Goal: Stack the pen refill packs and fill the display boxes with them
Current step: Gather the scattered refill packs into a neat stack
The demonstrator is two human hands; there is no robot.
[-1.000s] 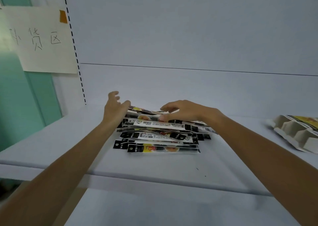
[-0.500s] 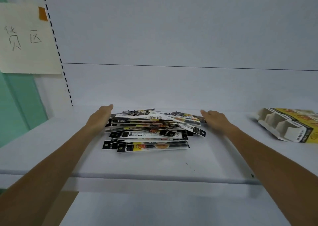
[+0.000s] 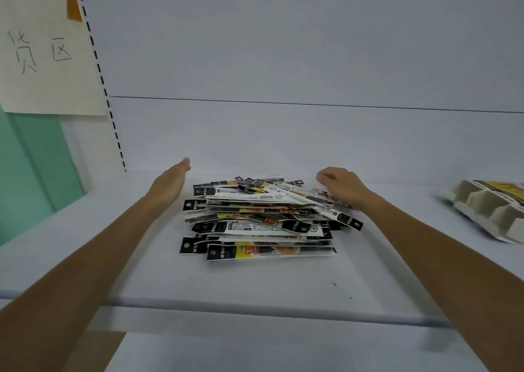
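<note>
Black-tabbed refill packs (image 3: 261, 224) heaped on shelf (image 3: 255, 281); left hand (image 3: 171, 183) flat beside, grip wide; right hand (image 3: 341, 187) moved atop, grip unclear

Handwritten "货区" on the paper sign (image 3: 48, 54); "M&G" on pen refill packs (image 3: 255, 221)

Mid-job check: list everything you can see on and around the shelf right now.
pen refill packs: one loose pile, number unclear, black, white and yellow, middle of the shelf
display box: one, pale cardboard compartments with yellow print, right end of the shelf, partly out of frame
shelf: one, white, carries the pile and the box
paper sign: one, cream, handwritten, upper left
orange tape: one piece, on the sign's top corner
left hand: fingers straight, at the pile's left end
right hand: fingers bent, resting on the pile's right end; grip unclear
</note>
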